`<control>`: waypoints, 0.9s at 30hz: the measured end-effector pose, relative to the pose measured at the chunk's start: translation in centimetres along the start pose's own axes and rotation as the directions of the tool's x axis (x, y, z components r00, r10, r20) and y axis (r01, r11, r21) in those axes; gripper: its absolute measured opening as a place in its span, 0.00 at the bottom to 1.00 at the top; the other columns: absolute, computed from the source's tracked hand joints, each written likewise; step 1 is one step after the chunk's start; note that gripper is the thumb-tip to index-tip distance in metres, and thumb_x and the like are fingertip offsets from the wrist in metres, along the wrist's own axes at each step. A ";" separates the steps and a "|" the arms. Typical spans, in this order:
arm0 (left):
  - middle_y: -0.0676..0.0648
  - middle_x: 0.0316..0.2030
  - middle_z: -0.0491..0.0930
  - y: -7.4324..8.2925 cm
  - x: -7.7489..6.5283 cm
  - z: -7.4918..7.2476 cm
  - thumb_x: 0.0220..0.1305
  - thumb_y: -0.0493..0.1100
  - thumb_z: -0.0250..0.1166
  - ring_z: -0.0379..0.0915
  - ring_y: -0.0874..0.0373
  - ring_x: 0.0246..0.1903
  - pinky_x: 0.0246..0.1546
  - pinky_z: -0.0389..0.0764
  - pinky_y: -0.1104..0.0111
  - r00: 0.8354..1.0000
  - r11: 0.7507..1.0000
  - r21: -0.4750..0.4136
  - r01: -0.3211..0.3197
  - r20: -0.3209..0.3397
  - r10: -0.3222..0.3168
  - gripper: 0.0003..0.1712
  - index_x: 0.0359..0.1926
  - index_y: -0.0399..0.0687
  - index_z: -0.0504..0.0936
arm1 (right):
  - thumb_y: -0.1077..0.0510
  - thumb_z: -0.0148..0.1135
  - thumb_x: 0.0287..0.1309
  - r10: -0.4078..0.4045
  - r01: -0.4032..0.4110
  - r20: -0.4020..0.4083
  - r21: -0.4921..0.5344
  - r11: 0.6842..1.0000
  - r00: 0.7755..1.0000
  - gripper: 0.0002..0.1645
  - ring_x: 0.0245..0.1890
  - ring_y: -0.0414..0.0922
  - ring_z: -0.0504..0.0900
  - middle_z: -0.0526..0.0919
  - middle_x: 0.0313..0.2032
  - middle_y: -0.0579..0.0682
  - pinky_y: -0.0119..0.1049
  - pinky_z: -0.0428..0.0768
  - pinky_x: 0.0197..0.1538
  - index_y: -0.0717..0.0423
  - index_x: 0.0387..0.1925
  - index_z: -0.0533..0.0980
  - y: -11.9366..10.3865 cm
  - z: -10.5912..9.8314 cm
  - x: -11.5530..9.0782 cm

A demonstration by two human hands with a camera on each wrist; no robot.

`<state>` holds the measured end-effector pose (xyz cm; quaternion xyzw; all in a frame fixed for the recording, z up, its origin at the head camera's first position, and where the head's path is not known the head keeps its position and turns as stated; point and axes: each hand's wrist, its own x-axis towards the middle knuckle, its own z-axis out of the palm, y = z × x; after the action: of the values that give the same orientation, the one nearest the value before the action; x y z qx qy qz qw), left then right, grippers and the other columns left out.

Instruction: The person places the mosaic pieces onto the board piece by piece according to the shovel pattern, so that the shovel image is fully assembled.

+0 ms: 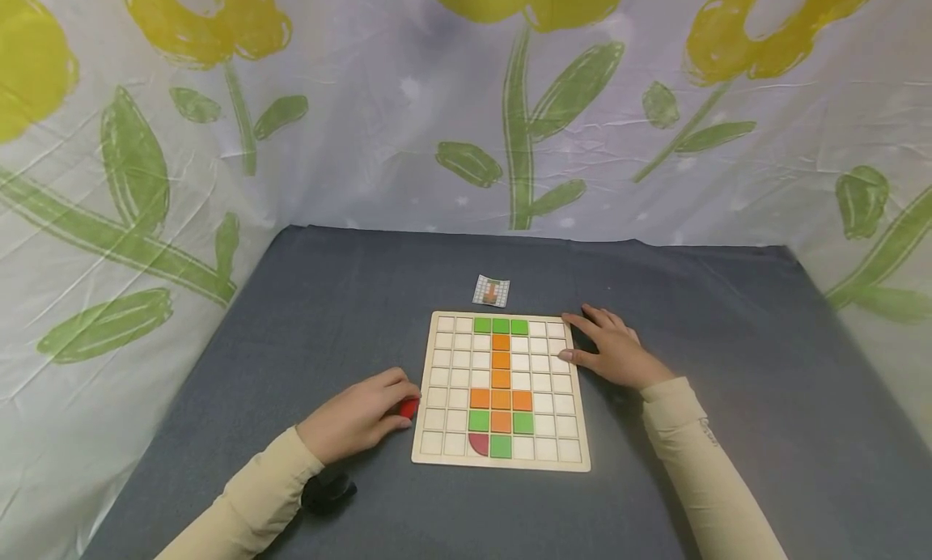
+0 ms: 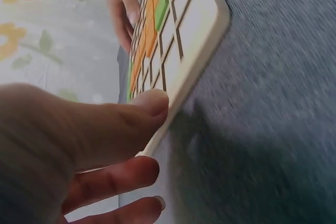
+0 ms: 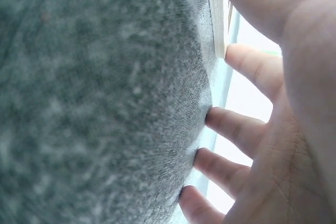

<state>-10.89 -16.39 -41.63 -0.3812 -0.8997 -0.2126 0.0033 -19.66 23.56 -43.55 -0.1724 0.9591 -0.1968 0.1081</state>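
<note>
My left hand pinches a red piece between thumb and fingers, right beside the left edge of a wooden grid board. In the left wrist view the thumb overlaps the board's edge, and the red piece is hidden. My right hand rests at the board's upper right corner, fingers spread, thumb on the right rim; in the right wrist view the other fingertips touch the cloth. Orange squares form a column and crossbar, with green squares above and below. A dark red quarter-round fills a bottom-row cell.
Behind the board lies a small printed card with a grid pattern. Dark grey cloth covers the table. A black object is under the left wrist. A flower-printed curtain hangs at the back and sides.
</note>
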 end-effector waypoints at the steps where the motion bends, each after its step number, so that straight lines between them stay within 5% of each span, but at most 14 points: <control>1: 0.52 0.37 0.73 0.1 0.2 0.0 0.55 0.40 0.72 0.69 0.64 0.31 0.33 0.73 0.74 1.000 1.000 -0.004 -0.008 -0.001 0.008 0.18 0.47 0.44 0.80 | 0.34 0.58 0.59 0.000 0.000 0.000 -0.001 1.000 1.000 0.45 0.72 0.64 0.45 0.49 0.73 0.61 0.67 0.49 0.64 0.43 0.73 0.57 0.0 0.0 0.0; 10: 0.51 0.39 0.73 1.7 2.1 0.9 0.60 0.42 0.68 0.68 0.64 0.32 0.35 0.73 0.75 0.998 0.999 -0.050 -0.021 0.056 0.024 0.17 0.49 0.43 0.77 | 0.34 0.57 0.60 -0.001 0.001 0.002 0.003 1.000 1.000 0.45 0.72 0.65 0.44 0.48 0.73 0.61 0.67 0.48 0.64 0.43 0.73 0.56 0.0 0.0 -0.1; 16: 0.52 0.40 0.74 4.0 4.0 1.9 0.63 0.45 0.66 0.68 0.65 0.33 0.36 0.72 0.78 0.991 0.990 -0.093 -0.106 0.076 0.113 0.16 0.50 0.45 0.78 | 0.35 0.57 0.60 -0.005 0.005 0.003 -0.006 1.000 1.000 0.44 0.72 0.65 0.44 0.49 0.73 0.62 0.67 0.48 0.64 0.44 0.73 0.56 0.0 -0.1 -0.1; 27: 0.54 0.37 0.75 7.4 6.7 3.7 0.63 0.47 0.66 0.70 0.65 0.33 0.37 0.73 0.75 0.956 0.957 0.033 -0.289 0.050 0.288 0.12 0.45 0.50 0.80 | 0.34 0.57 0.60 -0.002 0.002 0.002 0.000 1.000 1.000 0.44 0.72 0.64 0.45 0.49 0.73 0.62 0.67 0.49 0.64 0.44 0.73 0.57 -0.1 -0.1 -0.2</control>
<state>-10.01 -5.83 -41.04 -0.5128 -0.8384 -0.1836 0.0219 -19.51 23.56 -43.38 -0.1735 0.9588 -0.1969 0.1091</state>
